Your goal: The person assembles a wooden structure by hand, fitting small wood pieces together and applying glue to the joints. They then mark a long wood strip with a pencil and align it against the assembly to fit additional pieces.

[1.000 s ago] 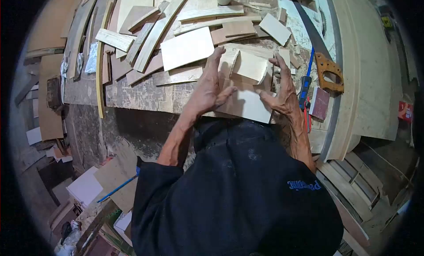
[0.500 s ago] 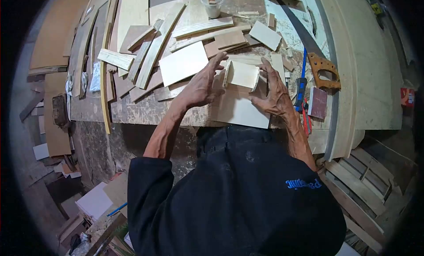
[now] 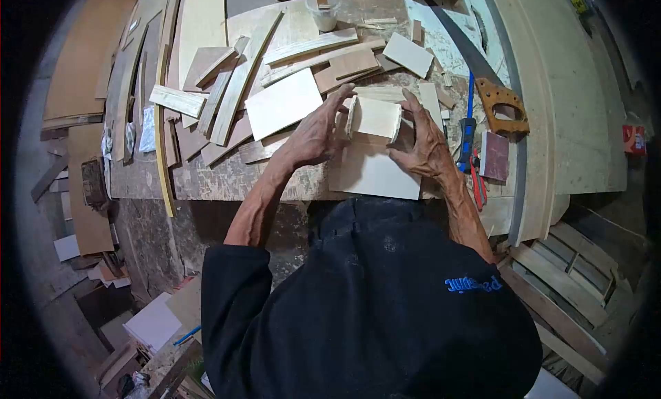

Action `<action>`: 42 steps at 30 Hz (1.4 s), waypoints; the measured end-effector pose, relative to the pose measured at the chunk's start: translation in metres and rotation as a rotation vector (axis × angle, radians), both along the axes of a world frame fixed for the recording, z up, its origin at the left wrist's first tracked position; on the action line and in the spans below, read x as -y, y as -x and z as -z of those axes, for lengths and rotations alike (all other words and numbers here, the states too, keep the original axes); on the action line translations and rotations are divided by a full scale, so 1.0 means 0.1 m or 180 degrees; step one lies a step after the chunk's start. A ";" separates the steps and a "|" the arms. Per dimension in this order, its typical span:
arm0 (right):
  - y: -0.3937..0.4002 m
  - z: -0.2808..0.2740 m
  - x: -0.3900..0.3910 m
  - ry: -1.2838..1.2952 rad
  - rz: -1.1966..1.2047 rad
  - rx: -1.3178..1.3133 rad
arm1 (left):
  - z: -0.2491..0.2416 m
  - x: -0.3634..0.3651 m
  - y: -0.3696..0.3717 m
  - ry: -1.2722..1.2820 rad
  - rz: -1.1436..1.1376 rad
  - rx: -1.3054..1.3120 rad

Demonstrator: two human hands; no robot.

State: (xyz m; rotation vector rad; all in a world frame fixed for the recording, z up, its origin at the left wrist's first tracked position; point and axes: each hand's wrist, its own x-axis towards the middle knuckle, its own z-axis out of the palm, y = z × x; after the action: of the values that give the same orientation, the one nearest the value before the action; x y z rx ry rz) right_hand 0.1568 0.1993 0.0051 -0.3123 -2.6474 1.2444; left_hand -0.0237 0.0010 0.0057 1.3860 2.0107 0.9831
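Note:
A small wooden piece with two raised sides (image 3: pixel 375 117) stands on a pale flat board (image 3: pixel 380 172) near the bench's front edge. My left hand (image 3: pixel 317 134) is at its left side, fingers curved toward the left upright. On the other side my right hand (image 3: pixel 425 141) has its fingertips near the right upright, thumb below and fingers above. Both hands frame the piece between them, their fingers apart. Whether the fingertips touch the uprights is hard to tell.
Left of the hands lie a white panel (image 3: pixel 284 103) and several wood strips (image 3: pixel 246 79). A plastic cup (image 3: pixel 323 12) stands at the back. To the right are a handsaw (image 3: pixel 501 108), a blue-black tool (image 3: pixel 467 143), red-handled pliers (image 3: pixel 478 187) and a dark red block (image 3: pixel 494 156).
The camera view has shifted slightly. Both hands remain around the wooden piece with nearly the same finger positions.

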 end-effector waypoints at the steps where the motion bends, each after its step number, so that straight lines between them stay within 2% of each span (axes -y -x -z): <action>1: 0.00 0.01 0.00 -0.0014 0.0000 -0.0020 | -0.01 0.00 -0.01 0.0025 -0.0010 -0.0030; 4: 0.01 0.02 0.00 -0.0073 0.0011 -0.0117 | 0.04 0.00 0.02 -0.0127 0.0046 0.0007; 7: 0.01 0.04 0.02 0.0174 0.0091 -0.0104 | 0.01 0.00 -0.01 -0.0046 -0.0025 -0.0063; 13: 0.02 0.04 0.02 0.0027 0.0057 -0.0210 | -0.04 -0.02 -0.01 0.0235 -0.0113 0.0122; 22: 0.03 0.05 0.02 -0.0091 0.0087 -0.0248 | 0.01 -0.01 0.00 -0.0023 -0.0024 0.0132; 34: 0.03 0.05 0.04 0.0161 0.0129 -0.0234 | -0.04 -0.04 -0.02 0.0202 -0.0139 0.0196; 42: 0.03 0.05 0.03 0.0292 0.0124 -0.0304 | 0.00 -0.03 -0.01 0.0037 -0.0097 0.0176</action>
State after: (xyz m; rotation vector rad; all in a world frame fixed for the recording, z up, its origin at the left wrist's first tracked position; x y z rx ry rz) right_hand 0.1542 0.1963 -0.0001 -0.3092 -2.4977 1.3364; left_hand -0.0226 0.0042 0.0053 1.3117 1.9992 1.0104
